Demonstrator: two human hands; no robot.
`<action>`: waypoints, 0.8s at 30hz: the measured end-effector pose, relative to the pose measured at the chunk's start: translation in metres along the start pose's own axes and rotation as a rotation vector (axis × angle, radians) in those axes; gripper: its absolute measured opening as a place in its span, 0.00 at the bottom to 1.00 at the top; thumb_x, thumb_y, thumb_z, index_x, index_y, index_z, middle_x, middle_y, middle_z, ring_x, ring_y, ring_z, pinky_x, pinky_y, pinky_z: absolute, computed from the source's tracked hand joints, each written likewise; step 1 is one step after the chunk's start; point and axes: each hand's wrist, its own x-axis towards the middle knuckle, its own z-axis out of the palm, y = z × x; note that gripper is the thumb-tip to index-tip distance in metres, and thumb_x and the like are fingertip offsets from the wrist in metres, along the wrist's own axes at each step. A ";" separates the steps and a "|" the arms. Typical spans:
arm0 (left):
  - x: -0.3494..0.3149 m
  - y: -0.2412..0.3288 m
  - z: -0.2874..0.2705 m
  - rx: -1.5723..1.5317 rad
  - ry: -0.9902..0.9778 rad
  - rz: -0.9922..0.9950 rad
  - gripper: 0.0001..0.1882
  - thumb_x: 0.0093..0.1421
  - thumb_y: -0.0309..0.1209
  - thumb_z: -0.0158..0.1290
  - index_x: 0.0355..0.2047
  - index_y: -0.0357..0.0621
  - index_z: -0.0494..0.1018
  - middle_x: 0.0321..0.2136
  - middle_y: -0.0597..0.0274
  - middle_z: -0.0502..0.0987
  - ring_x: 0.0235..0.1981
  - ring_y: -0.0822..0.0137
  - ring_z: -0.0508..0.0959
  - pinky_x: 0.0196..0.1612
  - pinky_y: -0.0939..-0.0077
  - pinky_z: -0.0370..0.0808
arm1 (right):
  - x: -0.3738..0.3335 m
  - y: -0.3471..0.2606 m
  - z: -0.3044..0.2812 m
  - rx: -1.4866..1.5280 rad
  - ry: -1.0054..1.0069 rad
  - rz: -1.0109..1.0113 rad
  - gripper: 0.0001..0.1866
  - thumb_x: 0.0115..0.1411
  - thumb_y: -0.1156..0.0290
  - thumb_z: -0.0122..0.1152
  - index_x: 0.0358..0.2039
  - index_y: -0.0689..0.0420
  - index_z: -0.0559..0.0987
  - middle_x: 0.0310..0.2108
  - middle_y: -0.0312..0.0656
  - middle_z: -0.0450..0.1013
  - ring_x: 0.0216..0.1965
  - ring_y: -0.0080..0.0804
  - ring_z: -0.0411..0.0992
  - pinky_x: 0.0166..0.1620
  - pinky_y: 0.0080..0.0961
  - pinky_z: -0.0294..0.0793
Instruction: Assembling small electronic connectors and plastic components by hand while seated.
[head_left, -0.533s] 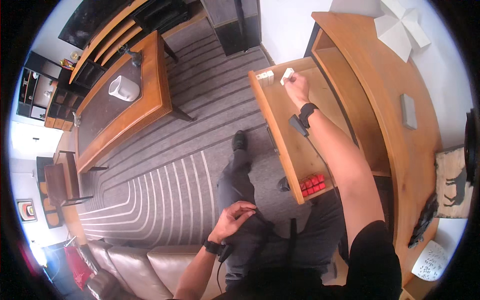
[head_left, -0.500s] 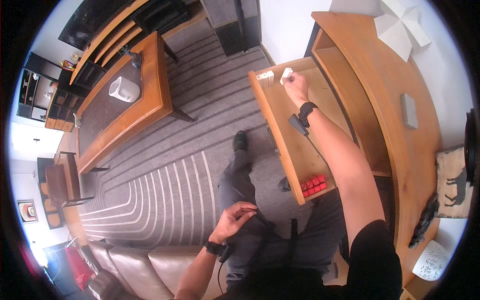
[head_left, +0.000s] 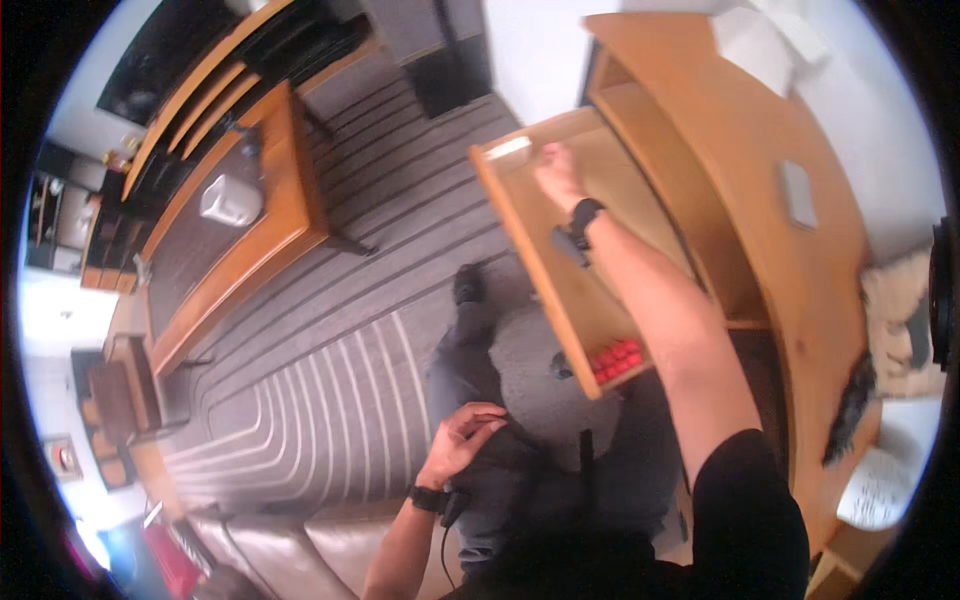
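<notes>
A pulled-out wooden drawer (head_left: pixel 570 270) stands to my right. Inside its far left corner is a short row of small white blocks (head_left: pixel 508 149), blurred together. My right hand (head_left: pixel 558 172) is over the drawer just right of that row, apart from it. Motion smears its fingers, and I cannot make out anything held in them. At the drawer's near end lie several red wrapped pieces (head_left: pixel 617 360), packed side by side. My left hand (head_left: pixel 464 440) rests on my left thigh, empty, its fingers loosely bent and the thumb apart.
The drawer belongs to a curved wooden cabinet (head_left: pixel 810 300) with a grey flat box (head_left: pixel 798 194) on top. A wooden table (head_left: pixel 290 215) bearing a white face-shaped vase (head_left: pixel 232 200) stands to the left. Behind my left arm is a beige leather sofa (head_left: pixel 290 550).
My right hand had a white block between its fingers; now the block no longer shows there and the white row looks longer. The whole view has shifted and blurred. My left hand stayed put.
</notes>
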 end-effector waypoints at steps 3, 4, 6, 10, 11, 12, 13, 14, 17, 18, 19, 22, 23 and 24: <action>-0.001 -0.008 0.001 -0.014 0.038 0.003 0.13 0.69 0.17 0.57 0.53 0.36 0.78 0.48 0.59 0.83 0.49 0.69 0.82 0.54 0.77 0.78 | -0.049 -0.037 -0.006 0.312 0.091 0.056 0.04 0.59 0.82 0.53 0.28 0.59 0.74 0.29 0.39 0.71 0.37 0.31 0.72 0.41 0.37 0.75; -0.010 -0.004 -0.006 0.056 0.074 0.001 0.14 0.69 0.17 0.57 0.53 0.35 0.78 0.47 0.59 0.83 0.49 0.69 0.82 0.54 0.76 0.78 | -0.082 -0.073 -0.016 0.377 0.040 -0.041 0.03 0.61 0.79 0.54 0.32 0.60 0.76 0.32 0.42 0.74 0.39 0.35 0.74 0.44 0.37 0.77; -0.022 0.004 -0.011 0.039 0.125 -0.007 0.14 0.68 0.18 0.58 0.54 0.35 0.78 0.46 0.57 0.84 0.50 0.69 0.82 0.55 0.75 0.77 | -0.149 -0.150 -0.082 0.475 -0.188 0.059 0.14 0.64 0.75 0.58 0.49 0.63 0.79 0.44 0.50 0.80 0.50 0.39 0.79 0.54 0.35 0.79; -0.013 0.013 -0.001 0.217 -0.001 -0.011 0.14 0.69 0.25 0.60 0.53 0.36 0.78 0.42 0.60 0.85 0.46 0.70 0.83 0.52 0.76 0.77 | -0.248 -0.178 -0.262 0.467 -0.165 -0.153 0.16 0.68 0.74 0.64 0.55 0.59 0.78 0.51 0.43 0.79 0.49 0.32 0.80 0.52 0.30 0.82; -0.014 0.018 0.002 0.359 -0.011 -0.038 0.14 0.68 0.27 0.61 0.52 0.37 0.79 0.40 0.61 0.85 0.44 0.72 0.83 0.50 0.76 0.77 | -0.269 -0.179 -0.305 0.424 -0.149 -0.148 0.15 0.68 0.74 0.64 0.55 0.59 0.79 0.50 0.43 0.79 0.48 0.30 0.80 0.51 0.29 0.82; -0.010 0.025 0.007 0.502 -0.022 -0.062 0.14 0.68 0.28 0.61 0.51 0.38 0.79 0.39 0.62 0.85 0.42 0.73 0.83 0.48 0.76 0.77 | -0.287 -0.179 -0.349 0.378 -0.128 -0.140 0.15 0.69 0.74 0.64 0.54 0.58 0.79 0.49 0.42 0.80 0.48 0.29 0.79 0.49 0.28 0.82; -0.005 0.033 0.015 0.504 -0.044 -0.037 0.14 0.68 0.28 0.61 0.51 0.38 0.79 0.39 0.62 0.85 0.42 0.73 0.83 0.48 0.76 0.77 | -0.304 -0.174 -0.389 0.357 0.012 -0.215 0.11 0.67 0.76 0.63 0.49 0.59 0.79 0.40 0.44 0.80 0.41 0.28 0.80 0.45 0.30 0.83; -0.001 0.041 0.024 0.538 -0.081 0.022 0.13 0.68 0.28 0.61 0.51 0.38 0.80 0.38 0.63 0.84 0.40 0.74 0.82 0.46 0.76 0.77 | -0.320 -0.164 -0.433 0.256 0.037 -0.181 0.09 0.70 0.74 0.64 0.49 0.59 0.82 0.43 0.40 0.81 0.45 0.26 0.80 0.48 0.26 0.82; -0.006 0.065 0.046 0.550 -0.074 0.197 0.12 0.68 0.28 0.60 0.49 0.38 0.80 0.33 0.67 0.82 0.35 0.75 0.80 0.42 0.76 0.76 | -0.346 -0.160 -0.537 -0.072 0.174 -0.018 0.07 0.69 0.71 0.65 0.42 0.61 0.84 0.36 0.35 0.82 0.38 0.20 0.78 0.44 0.21 0.78; -0.009 0.085 0.066 0.560 -0.080 0.190 0.12 0.68 0.28 0.60 0.49 0.38 0.80 0.34 0.67 0.82 0.36 0.75 0.80 0.43 0.77 0.76 | -0.353 -0.133 -0.568 -0.131 0.254 -0.019 0.08 0.69 0.72 0.65 0.43 0.63 0.84 0.35 0.35 0.82 0.36 0.20 0.78 0.43 0.22 0.78; -0.012 0.096 0.076 0.570 -0.066 0.178 0.12 0.68 0.28 0.60 0.49 0.38 0.80 0.34 0.66 0.83 0.36 0.74 0.81 0.43 0.77 0.77 | -0.359 -0.149 -0.590 -0.124 0.262 0.265 0.07 0.68 0.74 0.65 0.42 0.64 0.83 0.33 0.37 0.82 0.36 0.22 0.78 0.42 0.25 0.79; -0.012 0.101 0.107 0.550 -0.112 0.266 0.12 0.67 0.27 0.60 0.50 0.37 0.80 0.37 0.62 0.85 0.39 0.72 0.83 0.45 0.75 0.78 | -0.382 -0.088 -0.639 -0.424 0.327 0.043 0.09 0.63 0.83 0.60 0.43 0.64 0.82 0.32 0.47 0.81 0.36 0.40 0.80 0.43 0.34 0.79; -0.014 0.104 0.119 0.542 -0.136 0.299 0.12 0.67 0.26 0.60 0.50 0.37 0.80 0.38 0.61 0.85 0.40 0.71 0.83 0.46 0.74 0.79 | -0.384 -0.086 -0.641 -0.527 0.316 0.000 0.11 0.60 0.85 0.58 0.43 0.64 0.82 0.32 0.52 0.80 0.37 0.51 0.81 0.44 0.38 0.80; -0.019 0.108 0.131 0.517 -0.146 0.295 0.11 0.67 0.26 0.60 0.49 0.36 0.80 0.38 0.58 0.85 0.39 0.69 0.84 0.46 0.71 0.79 | -0.386 -0.086 -0.643 -0.626 0.272 -0.006 0.15 0.55 0.88 0.55 0.42 0.63 0.81 0.36 0.52 0.78 0.45 0.56 0.77 0.48 0.43 0.78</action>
